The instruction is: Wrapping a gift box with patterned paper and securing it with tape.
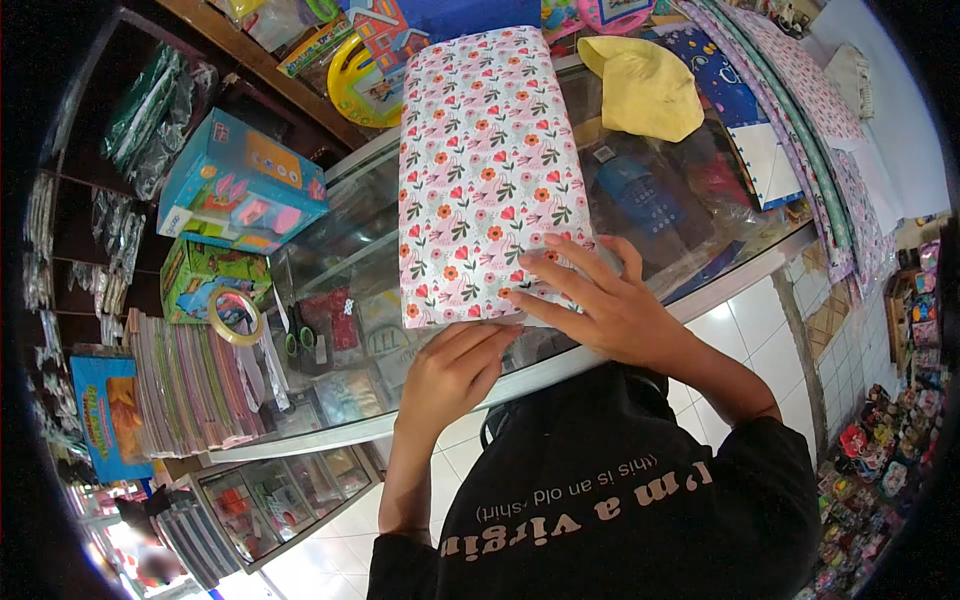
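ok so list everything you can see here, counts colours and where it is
wrapped box: 1, pale pink floral paper, lying on the glass counter, centre
glass counter: 1, clear top with goods showing underneath, across the middle
yellow cloth: 1, on the counter, upper right of the box
wrapping paper sheets: several, patterned blue, pink and green, far right of the counter
toy boxes: 2, blue above green, on the counter at left
tape roll: 1, clear-yellowish, left, by the green box
scissors: 1 pair, green handles, left on the counter
stacked books: 1 pile, mixed colours, lower left
left hand: at the box's near end
right hand: flat on the box's near right corner
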The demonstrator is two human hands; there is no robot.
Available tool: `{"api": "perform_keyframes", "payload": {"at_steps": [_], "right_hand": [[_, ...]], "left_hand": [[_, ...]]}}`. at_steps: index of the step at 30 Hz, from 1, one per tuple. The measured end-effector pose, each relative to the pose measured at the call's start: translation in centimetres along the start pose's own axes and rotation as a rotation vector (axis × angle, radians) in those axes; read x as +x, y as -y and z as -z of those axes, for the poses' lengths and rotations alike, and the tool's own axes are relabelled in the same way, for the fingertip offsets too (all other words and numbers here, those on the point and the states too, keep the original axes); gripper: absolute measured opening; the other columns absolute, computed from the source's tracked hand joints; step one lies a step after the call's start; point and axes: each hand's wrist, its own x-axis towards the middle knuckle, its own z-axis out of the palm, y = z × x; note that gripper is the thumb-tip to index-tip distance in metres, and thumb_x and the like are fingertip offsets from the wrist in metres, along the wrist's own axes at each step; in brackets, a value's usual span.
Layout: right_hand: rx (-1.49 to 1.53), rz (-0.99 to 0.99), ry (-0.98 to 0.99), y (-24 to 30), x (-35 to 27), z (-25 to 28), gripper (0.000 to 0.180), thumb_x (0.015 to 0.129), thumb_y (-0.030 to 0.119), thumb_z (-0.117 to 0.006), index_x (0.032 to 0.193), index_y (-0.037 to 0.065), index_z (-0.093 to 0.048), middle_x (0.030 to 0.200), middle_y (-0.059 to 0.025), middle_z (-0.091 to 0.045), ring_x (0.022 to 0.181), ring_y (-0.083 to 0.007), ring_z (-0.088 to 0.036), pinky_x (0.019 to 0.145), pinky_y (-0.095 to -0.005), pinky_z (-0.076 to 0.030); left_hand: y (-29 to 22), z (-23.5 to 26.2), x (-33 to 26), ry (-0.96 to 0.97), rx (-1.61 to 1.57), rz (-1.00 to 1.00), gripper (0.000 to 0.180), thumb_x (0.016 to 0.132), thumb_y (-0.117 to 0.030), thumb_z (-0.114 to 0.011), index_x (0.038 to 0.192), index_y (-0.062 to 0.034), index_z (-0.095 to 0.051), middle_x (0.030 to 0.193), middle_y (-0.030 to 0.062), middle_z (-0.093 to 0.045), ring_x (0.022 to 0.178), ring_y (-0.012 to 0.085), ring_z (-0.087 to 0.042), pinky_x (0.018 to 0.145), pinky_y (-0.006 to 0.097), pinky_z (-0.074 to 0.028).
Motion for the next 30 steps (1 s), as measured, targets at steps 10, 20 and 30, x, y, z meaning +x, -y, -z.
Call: {"api": "perform_keyframes", "payload": {"at_steps": [10, 20, 30], "right_hand": [[0.241, 0.029, -0.151, -0.3, 0.1, -0.9, 0.023, 0.075, 0.01, -0.059, 0.098, 0.007, -0.06, 0.107, -0.0038, -0.058, 0.112, -0.0209, -0.051, 0.1, -0.0523, -0.029], [0.302, 0.053, -0.085, -0.1, 0.3, -0.9, 0.007, 0.078, 0.01, -0.057, 0.084, 0.006, -0.057, 0.115, -0.0071, -0.057, 0.118, -0.0213, -0.046, 0.103, -0.0573, -0.021], [0.313, 0.071, -0.039, -0.1, 0.3, -1.1, 0.008, 0.081, 0.011, -0.052, 0.085, 0.006, -0.058, 0.115, -0.0065, -0.057, 0.12, -0.0186, -0.044, 0.103, -0.0603, -0.018]], "left_hand": [[-0.9, -1.0, -0.2, -0.039, 0.098, -0.027, 0.031, 0.068, -0.005, -0.063, 0.099, -0.0068, -0.064, 0.097, 0.0073, -0.057, 0.088, 0.0237, -0.056, 0.078, 0.035, -0.044], [2.1, -2.3, 1.1, 0.069, -0.073, 0.205, 0.043, 0.077, -0.009, -0.057, 0.118, -0.0023, -0.048, 0.111, 0.0215, -0.052, 0.102, 0.0393, -0.05, 0.086, 0.045, -0.039], [2.6, -2.6, 1.1, 0.098, 0.017, 0.273, 0.045, 0.074, -0.005, -0.054, 0.119, -0.0051, -0.048, 0.119, 0.0193, -0.05, 0.111, 0.0379, -0.045, 0.092, 0.041, -0.037]]}}
